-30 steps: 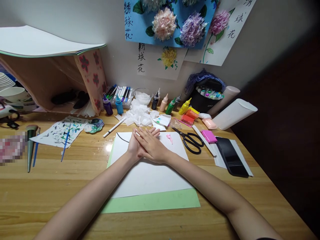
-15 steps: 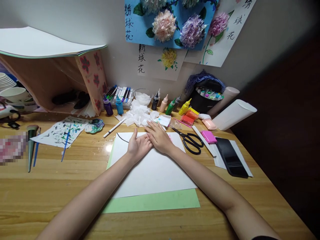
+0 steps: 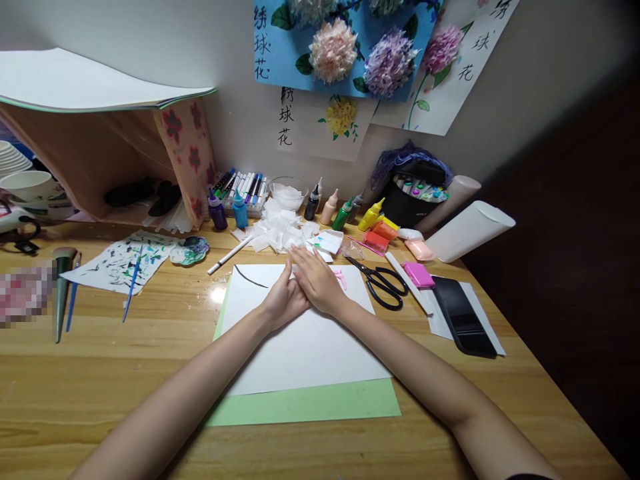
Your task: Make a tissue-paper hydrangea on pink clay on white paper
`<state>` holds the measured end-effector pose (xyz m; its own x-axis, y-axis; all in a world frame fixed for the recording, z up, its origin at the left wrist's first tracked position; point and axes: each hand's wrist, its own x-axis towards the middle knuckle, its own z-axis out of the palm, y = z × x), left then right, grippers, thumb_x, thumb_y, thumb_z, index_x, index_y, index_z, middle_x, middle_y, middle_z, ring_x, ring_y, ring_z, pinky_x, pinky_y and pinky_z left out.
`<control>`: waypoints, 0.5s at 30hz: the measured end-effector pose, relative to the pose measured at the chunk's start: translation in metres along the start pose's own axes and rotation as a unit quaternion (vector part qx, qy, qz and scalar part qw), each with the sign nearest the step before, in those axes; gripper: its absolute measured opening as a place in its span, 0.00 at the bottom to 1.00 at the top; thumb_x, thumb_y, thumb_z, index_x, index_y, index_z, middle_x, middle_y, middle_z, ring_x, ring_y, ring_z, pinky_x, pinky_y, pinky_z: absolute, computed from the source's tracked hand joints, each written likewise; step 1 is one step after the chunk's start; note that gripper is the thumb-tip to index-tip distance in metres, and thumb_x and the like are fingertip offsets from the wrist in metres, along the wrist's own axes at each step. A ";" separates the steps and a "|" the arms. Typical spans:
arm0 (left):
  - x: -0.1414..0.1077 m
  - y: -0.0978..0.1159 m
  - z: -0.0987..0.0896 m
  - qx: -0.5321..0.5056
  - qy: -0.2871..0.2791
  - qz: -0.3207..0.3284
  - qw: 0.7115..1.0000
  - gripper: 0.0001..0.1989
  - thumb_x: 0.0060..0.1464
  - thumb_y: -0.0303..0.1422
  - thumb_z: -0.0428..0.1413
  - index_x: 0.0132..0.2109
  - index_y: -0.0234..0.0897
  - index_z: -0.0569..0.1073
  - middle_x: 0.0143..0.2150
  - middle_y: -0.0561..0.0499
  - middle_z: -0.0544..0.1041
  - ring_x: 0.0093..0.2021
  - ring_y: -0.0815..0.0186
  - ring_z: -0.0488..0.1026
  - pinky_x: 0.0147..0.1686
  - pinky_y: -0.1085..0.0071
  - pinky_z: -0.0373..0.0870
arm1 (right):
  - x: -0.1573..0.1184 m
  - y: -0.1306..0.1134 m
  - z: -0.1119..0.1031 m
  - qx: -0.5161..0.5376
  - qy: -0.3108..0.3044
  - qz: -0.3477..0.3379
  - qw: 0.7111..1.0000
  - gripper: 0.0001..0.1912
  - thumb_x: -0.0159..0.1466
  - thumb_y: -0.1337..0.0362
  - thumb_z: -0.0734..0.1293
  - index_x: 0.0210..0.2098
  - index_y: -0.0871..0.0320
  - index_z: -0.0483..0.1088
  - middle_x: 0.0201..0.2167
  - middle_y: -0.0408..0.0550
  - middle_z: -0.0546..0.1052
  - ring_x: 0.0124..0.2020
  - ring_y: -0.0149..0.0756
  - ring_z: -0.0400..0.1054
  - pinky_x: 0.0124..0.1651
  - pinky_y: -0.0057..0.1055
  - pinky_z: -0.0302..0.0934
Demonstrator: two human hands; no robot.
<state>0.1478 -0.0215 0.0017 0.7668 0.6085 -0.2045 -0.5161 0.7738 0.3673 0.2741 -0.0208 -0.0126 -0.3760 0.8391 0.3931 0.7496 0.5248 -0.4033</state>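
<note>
Above a white sheet of paper (image 3: 300, 353), my left hand (image 3: 284, 301) and my right hand (image 3: 320, 283) are pressed palm to palm. The right hand lies over the left, its fingers straight and close together. My left thumb points up, and the other left fingers are mostly covered. Whatever is between the palms, if anything, is hidden. A curved black line (image 3: 250, 277) runs across the sheet's upper left. Small pink pieces (image 3: 341, 279) lie on the paper just right of my right hand. Green paper (image 3: 305, 407) shows under the white sheet.
Black-handled scissors (image 3: 383, 283), a pink block (image 3: 419, 275) and a phone (image 3: 463, 317) lie to the right. Behind the sheet are torn white paper pieces (image 3: 280, 227), a white pen (image 3: 230, 255) and several paint bottles (image 3: 343, 213). Brushes (image 3: 133, 283) and a paint-marked sheet (image 3: 107, 267) are left.
My hands have closed more tightly, palm against palm, and the left palm has turned out of sight. More of the pink pieces and the black line shows.
</note>
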 end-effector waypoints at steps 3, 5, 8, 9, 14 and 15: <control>0.002 0.001 -0.004 0.004 -0.006 -0.002 1.000 0.29 0.64 0.47 0.38 0.49 0.27 0.72 0.46 0.36 0.76 0.55 0.58 0.70 0.59 0.61 0.60 | 0.002 0.008 -0.001 -0.008 0.018 0.056 0.998 0.24 0.70 0.58 0.48 0.60 0.59 0.61 0.63 0.54 0.62 0.66 0.43 0.51 0.66 0.54 0.43; 0.004 0.002 -0.007 -0.002 0.015 0.031 0.999 0.21 0.65 0.38 0.41 0.40 0.28 0.74 0.38 0.40 0.78 0.49 0.61 0.73 0.57 0.63 0.62 | 0.003 0.011 0.001 -0.006 0.038 0.079 0.996 0.24 0.70 0.59 0.48 0.58 0.59 0.64 0.61 0.55 0.64 0.65 0.43 0.53 0.66 0.54 0.44; 0.006 0.002 -0.008 0.011 0.045 0.102 0.994 0.14 0.61 0.24 0.45 0.35 0.29 0.74 0.34 0.45 0.77 0.44 0.66 0.75 0.56 0.67 0.64 | 0.003 0.012 0.002 0.008 0.076 0.082 0.994 0.22 0.70 0.61 0.50 0.56 0.59 0.66 0.59 0.54 0.67 0.62 0.42 0.56 0.66 0.51 0.45; 0.005 0.002 -0.007 0.024 0.051 0.118 0.991 0.13 0.60 0.22 0.45 0.36 0.29 0.75 0.36 0.45 0.77 0.44 0.67 0.75 0.55 0.68 0.65 | 0.003 0.011 0.001 0.018 0.091 0.077 0.993 0.21 0.70 0.62 0.50 0.55 0.60 0.66 0.58 0.54 0.68 0.61 0.41 0.57 0.65 0.49 0.47; 0.003 0.002 -0.003 0.071 0.085 0.134 0.985 0.09 0.59 0.24 0.51 0.39 0.28 0.77 0.40 0.45 0.78 0.44 0.69 0.74 0.51 0.74 0.67 | 0.001 0.004 -0.005 0.091 0.174 0.040 0.980 0.19 0.70 0.63 0.50 0.50 0.59 0.67 0.49 0.53 0.73 0.54 0.39 0.63 0.58 0.43 0.57; 0.003 0.002 -0.003 0.075 0.094 0.130 0.984 0.09 0.59 0.26 0.52 0.39 0.29 0.77 0.39 0.45 0.78 0.43 0.69 0.74 0.50 0.74 0.67 | 0.001 0.003 -0.006 0.102 0.188 0.036 0.976 0.18 0.69 0.63 0.50 0.48 0.58 0.67 0.47 0.53 0.73 0.53 0.40 0.64 0.56 0.42 0.58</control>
<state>0.1476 -0.0180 -0.0012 0.5244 0.8153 -0.2458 -0.6123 0.5616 0.5565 0.2793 -0.0197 -0.0086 -0.0716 0.7836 0.6171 0.6291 0.5156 -0.5817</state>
